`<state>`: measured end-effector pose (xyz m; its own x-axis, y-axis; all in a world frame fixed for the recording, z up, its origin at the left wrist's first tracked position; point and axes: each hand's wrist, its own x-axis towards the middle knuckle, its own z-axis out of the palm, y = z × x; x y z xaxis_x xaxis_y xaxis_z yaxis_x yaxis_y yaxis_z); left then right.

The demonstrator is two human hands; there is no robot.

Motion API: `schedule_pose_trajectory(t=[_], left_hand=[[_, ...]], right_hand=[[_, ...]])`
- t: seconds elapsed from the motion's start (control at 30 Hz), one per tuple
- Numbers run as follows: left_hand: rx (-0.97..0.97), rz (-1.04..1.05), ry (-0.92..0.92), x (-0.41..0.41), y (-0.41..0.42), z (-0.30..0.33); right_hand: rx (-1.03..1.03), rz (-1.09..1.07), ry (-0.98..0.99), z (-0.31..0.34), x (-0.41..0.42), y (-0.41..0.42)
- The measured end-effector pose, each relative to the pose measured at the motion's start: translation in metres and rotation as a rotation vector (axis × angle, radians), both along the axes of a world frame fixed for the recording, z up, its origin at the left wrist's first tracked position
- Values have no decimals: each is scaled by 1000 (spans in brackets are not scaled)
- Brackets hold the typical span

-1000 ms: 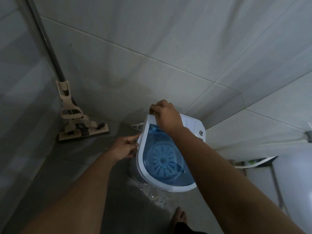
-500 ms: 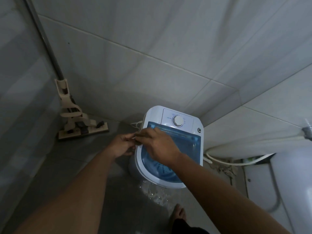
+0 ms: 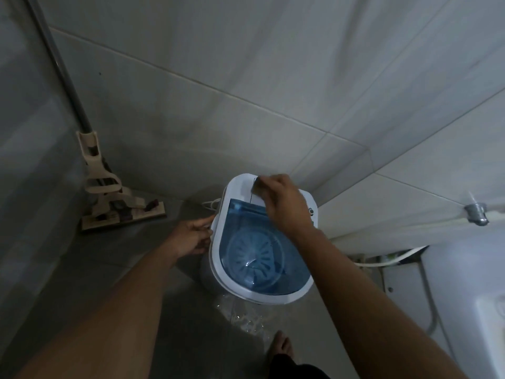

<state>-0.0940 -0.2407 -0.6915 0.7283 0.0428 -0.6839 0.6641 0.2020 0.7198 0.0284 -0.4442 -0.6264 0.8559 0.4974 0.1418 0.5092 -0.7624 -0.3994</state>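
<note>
Mini washer (image 3: 254,255) on floor, centre. R hand (image 3: 284,206) at its 12 o'clock over control panel (image 3: 256,198), fingers curled, blurred: grip can't tell. L hand (image 3: 191,237), 9 o'clock, fingers relaxed, touches side. Tip: brace body, adjust slowly. Mop (image 3: 123,212), 10 o'clock.

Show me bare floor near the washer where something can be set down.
Bare floor lies between the mop and the washer, left of the left hand. In front of the washer are a wet patch and a foot; its right side is crowded with a hose and a white fixture.
</note>
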Motion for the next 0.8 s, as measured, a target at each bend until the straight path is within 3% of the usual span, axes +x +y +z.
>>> schedule_pose_trajectory(t=[0.07,0.13,0.23,0.47,0.6,0.8], left_hand=[[6,0,5,1,0,1],[8,-1,6,1,0,2],[8,-4,6,1,0,4],[15,-33,7,-1,3,1],[33,-42,5,-1,3,5],[45,-49,8,-1,3,13]], right_hand=[[-3,-126,39,-10,19,6],[-67,-114,32,-25,15,13],[-92,-12,-29,-39,-17,17],[-95,326,43,-55,-108,-7],[-156,497,98,-30,-97,-27],[-62,213,18,-21,-53,10]])
